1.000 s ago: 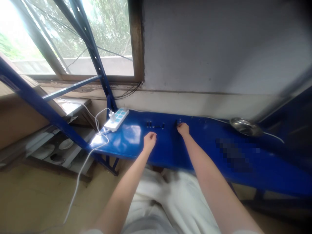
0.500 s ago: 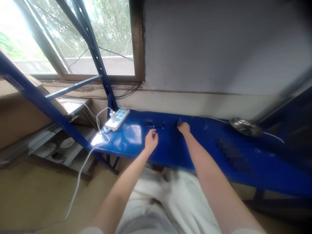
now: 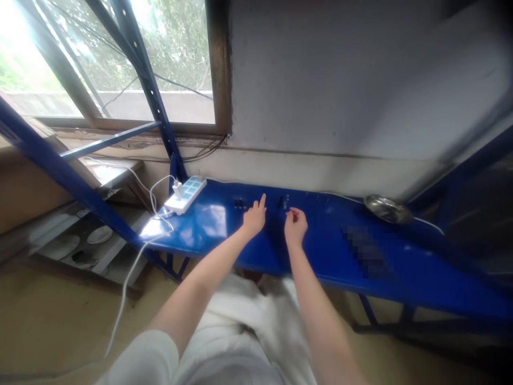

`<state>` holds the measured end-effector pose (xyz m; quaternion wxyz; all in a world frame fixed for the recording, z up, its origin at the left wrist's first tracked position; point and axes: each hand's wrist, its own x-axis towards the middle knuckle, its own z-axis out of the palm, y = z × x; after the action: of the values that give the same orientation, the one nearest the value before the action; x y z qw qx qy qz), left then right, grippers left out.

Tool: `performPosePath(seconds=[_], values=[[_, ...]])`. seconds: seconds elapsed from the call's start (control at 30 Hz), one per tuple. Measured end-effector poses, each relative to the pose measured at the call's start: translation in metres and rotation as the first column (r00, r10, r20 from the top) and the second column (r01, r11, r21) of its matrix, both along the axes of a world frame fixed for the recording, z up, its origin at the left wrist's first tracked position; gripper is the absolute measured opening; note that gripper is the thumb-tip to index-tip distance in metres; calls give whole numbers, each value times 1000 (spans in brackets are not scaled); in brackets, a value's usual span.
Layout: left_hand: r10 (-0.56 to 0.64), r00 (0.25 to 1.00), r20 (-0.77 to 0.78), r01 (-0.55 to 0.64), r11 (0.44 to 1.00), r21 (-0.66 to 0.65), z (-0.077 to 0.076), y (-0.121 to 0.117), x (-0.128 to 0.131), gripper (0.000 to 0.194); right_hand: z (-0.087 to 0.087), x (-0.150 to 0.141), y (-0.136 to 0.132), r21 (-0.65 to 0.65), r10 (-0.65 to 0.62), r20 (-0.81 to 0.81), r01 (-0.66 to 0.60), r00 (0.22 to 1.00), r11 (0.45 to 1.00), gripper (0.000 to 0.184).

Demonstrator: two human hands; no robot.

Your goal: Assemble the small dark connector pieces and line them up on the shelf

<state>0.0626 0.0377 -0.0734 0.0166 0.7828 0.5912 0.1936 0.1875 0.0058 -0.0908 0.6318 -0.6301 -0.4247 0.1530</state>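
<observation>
Dark piece [image 3: 281,202] on blue table [image 3: 224,240], between hands, just beyond and left of right hand [image 3: 296,227], the nearer one; long axis runs wallward; right fingers curled, grasp unclear; left hand [image 3: 254,218] loosely open, index extended, beside black pieces [image 3: 239,203].

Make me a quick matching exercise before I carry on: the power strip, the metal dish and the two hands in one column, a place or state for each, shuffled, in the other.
1. power strip
2. metal dish
3. left hand
4. right hand

A. fingers curled inward
B. white, with a plug in it
C. index finger stretched out
D. shiny, on the right-hand part of the blue tabletop

Pairs: 1-B, 2-D, 3-C, 4-A
</observation>
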Motion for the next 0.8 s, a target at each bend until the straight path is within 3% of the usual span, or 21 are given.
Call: performPosePath(seconds=[0.17,0.27,0.33,0.4,0.5,0.57,0.67,0.8], values=[[-14,1000,-24,10,991,-135,1,23,1,38,-4,-15,2,52,60,-1,-60,998,997,27],[0,970,244,40,987,-158,0,28,-4,24,-5,-19,6,32,97,33,-98,995,995,28],[29,850,527,72,983,-170,-2,26,-8,15,-3,-20,8,-5,118,61,-118,991,993,29],[64,656,752,124,974,-190,-5,19,-11,12,0,-22,8,-65,129,75,-125,989,990,32],[80,406,910,201,964,-174,-6,4,-12,18,7,-27,9,-196,180,86,-160,980,967,42],[77,316,946,230,961,-155,-3,-7,-13,22,14,-30,10,-249,231,82,-205,969,947,50],[52,288,956,244,962,-126,7,-17,-15,26,26,-33,10,-232,299,39,-283,953,931,53],[-29,390,921,224,972,-64,22,-24,-22,33,45,-36,5,-155,341,13,-335,940,929,51]])
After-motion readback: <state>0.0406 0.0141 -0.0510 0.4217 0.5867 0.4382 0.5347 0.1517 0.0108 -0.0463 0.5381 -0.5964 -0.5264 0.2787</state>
